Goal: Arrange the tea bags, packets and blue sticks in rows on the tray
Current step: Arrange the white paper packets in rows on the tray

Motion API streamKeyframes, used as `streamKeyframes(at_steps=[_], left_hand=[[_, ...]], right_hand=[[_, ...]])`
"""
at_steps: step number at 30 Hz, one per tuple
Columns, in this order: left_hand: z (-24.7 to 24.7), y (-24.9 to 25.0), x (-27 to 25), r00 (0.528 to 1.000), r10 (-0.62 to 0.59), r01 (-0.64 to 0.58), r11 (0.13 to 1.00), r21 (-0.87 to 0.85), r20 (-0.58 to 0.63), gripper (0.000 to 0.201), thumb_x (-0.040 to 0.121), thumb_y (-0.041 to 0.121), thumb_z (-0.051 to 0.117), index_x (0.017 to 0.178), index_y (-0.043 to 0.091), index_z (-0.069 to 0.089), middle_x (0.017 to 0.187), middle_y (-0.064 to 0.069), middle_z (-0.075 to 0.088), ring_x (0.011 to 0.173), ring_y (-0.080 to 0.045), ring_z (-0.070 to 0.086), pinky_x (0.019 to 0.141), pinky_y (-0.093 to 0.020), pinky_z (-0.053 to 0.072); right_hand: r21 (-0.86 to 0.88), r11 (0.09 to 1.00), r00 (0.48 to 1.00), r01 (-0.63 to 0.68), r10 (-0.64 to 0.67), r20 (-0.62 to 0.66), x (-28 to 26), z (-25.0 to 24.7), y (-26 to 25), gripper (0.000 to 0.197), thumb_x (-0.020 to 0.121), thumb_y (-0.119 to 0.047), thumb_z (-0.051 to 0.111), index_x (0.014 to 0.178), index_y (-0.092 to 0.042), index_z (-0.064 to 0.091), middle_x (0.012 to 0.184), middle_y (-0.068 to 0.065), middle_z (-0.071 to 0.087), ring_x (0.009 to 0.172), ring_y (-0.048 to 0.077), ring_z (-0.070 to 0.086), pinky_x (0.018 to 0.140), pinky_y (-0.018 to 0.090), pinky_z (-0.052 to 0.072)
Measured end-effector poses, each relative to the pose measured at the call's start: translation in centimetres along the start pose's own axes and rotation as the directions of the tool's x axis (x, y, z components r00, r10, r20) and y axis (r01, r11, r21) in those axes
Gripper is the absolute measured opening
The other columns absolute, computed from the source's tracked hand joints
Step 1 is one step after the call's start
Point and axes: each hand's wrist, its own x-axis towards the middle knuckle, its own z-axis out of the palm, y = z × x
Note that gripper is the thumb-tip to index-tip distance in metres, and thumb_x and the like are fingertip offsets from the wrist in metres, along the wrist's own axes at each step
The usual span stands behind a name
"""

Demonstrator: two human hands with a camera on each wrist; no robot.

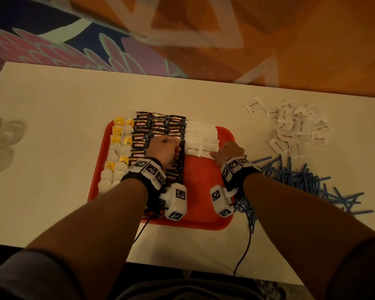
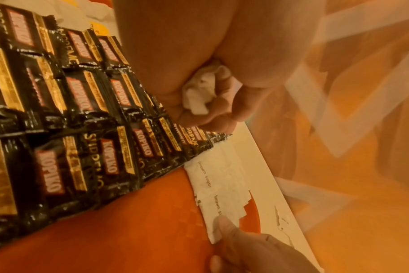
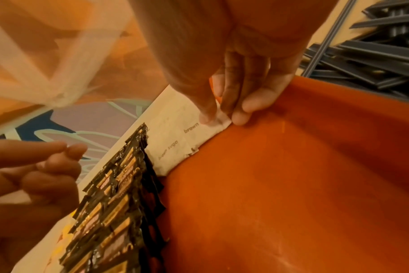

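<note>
Pinching the near corner of a white brown-sugar packet (image 3: 206, 129), the right hand (image 1: 228, 152) has thumb and fingers (image 3: 243, 114) clamped on the paper as it sets it at the near end of the sugar rows on the red tray (image 1: 200, 191). At about nine o'clock from it, the left hand (image 1: 165, 148) is curled into a fist over the black coffee sachets (image 1: 158, 131), and the left wrist view shows crumpled white packets (image 2: 199, 92) bunched inside its fingers.

These packets look light, thin and limp; they will likely crease or slide if pushed, so a pinch at an edge or corner, then a flat press, seems the sound way to seat one. The glossy sachets look slippery and overlap like tiles, so a careless knuckle could shift them.

Further left, at the tray's nine o'clock side, the tea bags (image 1: 117, 148) with yellow tags lie in rows; they look soft and tangle-prone by their strings.

Off the tray on the counter (image 1: 52, 191), at three to four o'clock, the blue sticks (image 1: 301, 182) lie in a loose heap: stiff, thin, best gathered as a bundle. Beyond them, at one o'clock, a pile of loose sugar packets (image 1: 294, 124) waits.
</note>
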Motion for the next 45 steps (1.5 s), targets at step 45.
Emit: streamKeyframes(at_steps=[45], left_hand=[[6.1,1.9,-9.5,0.934,0.272,-0.241,0.958,-0.154,0.231,0.014,0.092,-0.002,0.064,0.090,0.011,0.069,0.086,-0.007,0.067,0.085,-0.024,0.063,0.079,-0.035,0.053]], right_hand=[[0.825,0.564,0.937,0.044,-0.311,0.162,-9.9,-9.2,3.7,0.010,0.084,-0.009,0.073,0.091,-0.003,0.071,0.086,0.013,0.068,0.073,0.026,0.052,0.057,0.029,0.038]])
